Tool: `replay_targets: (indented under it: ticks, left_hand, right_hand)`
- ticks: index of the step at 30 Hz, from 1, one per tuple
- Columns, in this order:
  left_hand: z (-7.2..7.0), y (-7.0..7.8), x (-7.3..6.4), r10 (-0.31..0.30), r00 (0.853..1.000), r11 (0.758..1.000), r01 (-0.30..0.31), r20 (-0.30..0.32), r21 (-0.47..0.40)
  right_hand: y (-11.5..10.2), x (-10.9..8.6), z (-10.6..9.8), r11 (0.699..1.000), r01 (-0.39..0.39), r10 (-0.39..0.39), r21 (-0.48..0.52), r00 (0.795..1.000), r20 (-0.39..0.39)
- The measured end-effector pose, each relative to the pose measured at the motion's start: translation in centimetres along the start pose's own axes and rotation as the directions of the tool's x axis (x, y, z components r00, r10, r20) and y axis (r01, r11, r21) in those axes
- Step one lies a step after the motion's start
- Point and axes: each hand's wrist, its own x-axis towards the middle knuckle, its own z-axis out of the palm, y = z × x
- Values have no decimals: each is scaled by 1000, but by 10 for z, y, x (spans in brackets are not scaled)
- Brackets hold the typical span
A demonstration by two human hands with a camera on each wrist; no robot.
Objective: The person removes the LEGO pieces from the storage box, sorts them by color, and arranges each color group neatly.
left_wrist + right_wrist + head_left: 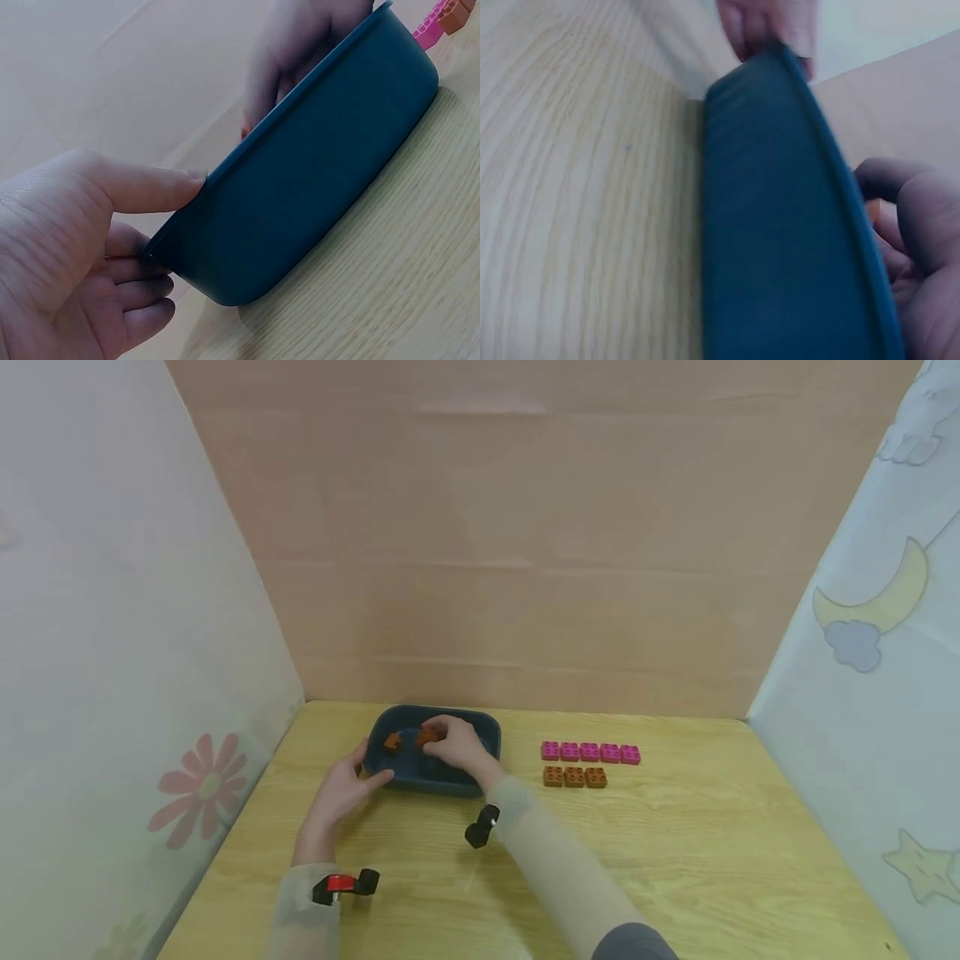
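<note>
A dark blue plastic basin [431,788] with rounded corners stands near the table's back edge. My left hand [346,788] holds its left end, thumb over the rim and fingers under it on the outside, as the left wrist view shows. Inside the basin, my right hand [459,747] pinches an orange-brown toy building brick [427,737] between thumb and fingers. Another orange-brown brick [392,742] lies on the basin floor to the left. In the right wrist view, the basin wall [780,217] hides most of the pinched brick and part of the right hand [930,240].
Right of the basin, several pink bricks [590,752] form a row on the wooden table [712,843]. Three orange-brown bricks [574,777] line up in front of them. Fabric walls stand at the left and right, and a tan backdrop [487,527] rises behind.
</note>
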Motion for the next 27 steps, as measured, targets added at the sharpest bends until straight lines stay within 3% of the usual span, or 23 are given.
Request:
replay_targets:
  ticks: [5,12,18,27]
  left_hand:
    - [-1,-2,-3,-14,1000,1000,14,11,-22]
    - [-2,-1,-4,-3,1000,1000,3,11,30]
    - [-1,1,-4,4,1000,999,-5,19,32]
    - [-1,1,-5,8,1000,998,-9,23,67]
  right_hand:
    - [4,-23,-25,990,61,-58,127,998,-27]
    - [20,-62,-68,936,144,-110,322,987,-121]
    - [54,-103,-112,903,219,-143,369,964,-223]
    - [114,-167,-173,908,216,-101,359,944,-314]
